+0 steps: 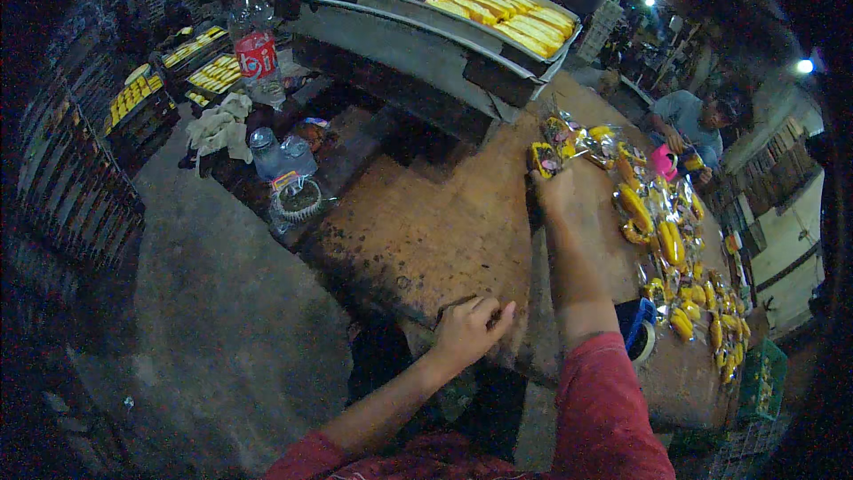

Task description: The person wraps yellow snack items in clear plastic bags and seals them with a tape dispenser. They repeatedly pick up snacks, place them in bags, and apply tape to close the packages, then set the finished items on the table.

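My right hand (554, 188) reaches out over the brown wooden table (426, 233) and touches a clear-wrapped yellow bread piece (543, 159) at the left end of a spread of packets; whether its fingers grip it I cannot tell. More wrapped yellow breads (636, 210) lie to the right of that arm. My left hand (470, 327) rests at the table's near edge with fingers loosely curled, thumb apart, holding nothing visible. Beyond both hands, a metal tray (413, 20) holds rows of unwrapped yellow bread pieces (506, 10).
A blue tape dispenser (641, 330) lies beside my right forearm. A plastic bottle with a red label (256, 57), a cloth (223, 127) and a clear jar (298, 197) stand left. A green crate (763, 380) is at lower right. Other people are at the far side and right.
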Available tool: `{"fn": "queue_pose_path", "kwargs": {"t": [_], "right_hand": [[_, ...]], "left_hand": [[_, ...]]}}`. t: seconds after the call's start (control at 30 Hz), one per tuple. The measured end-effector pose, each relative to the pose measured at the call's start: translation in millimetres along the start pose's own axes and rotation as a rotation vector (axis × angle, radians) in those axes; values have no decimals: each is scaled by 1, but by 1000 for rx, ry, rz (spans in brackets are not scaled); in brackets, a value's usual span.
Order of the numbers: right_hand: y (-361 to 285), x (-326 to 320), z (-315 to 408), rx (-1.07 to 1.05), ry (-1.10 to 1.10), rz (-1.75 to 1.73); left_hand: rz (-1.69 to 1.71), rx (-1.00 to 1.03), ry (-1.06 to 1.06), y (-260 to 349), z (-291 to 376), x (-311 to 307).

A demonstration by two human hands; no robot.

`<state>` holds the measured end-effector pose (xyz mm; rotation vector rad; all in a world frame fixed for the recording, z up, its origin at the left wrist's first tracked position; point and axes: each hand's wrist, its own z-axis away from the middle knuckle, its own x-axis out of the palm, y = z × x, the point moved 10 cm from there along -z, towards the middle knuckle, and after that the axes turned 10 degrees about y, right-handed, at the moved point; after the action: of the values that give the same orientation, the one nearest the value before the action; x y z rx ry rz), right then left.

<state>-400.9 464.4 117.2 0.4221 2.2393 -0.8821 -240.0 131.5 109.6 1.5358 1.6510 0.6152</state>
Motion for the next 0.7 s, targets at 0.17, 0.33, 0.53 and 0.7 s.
{"fn": "queue_pose_path", "kwargs": {"t": [0.17, 0.33, 0.53, 0.7], "right_hand": [[3, -88, 70, 96, 90, -329], [-11, -209, 193, 102, 103, -437], [-28, -306, 302, -102, 118, -550], [36, -354, 332, 15, 19, -624]], "left_hand": [[8, -97, -8, -4, -5, 0], [265, -387, -135, -6, -7, 2], [570, -477, -109, 63, 38, -2], [640, -614, -220, 86, 77, -1]]}}
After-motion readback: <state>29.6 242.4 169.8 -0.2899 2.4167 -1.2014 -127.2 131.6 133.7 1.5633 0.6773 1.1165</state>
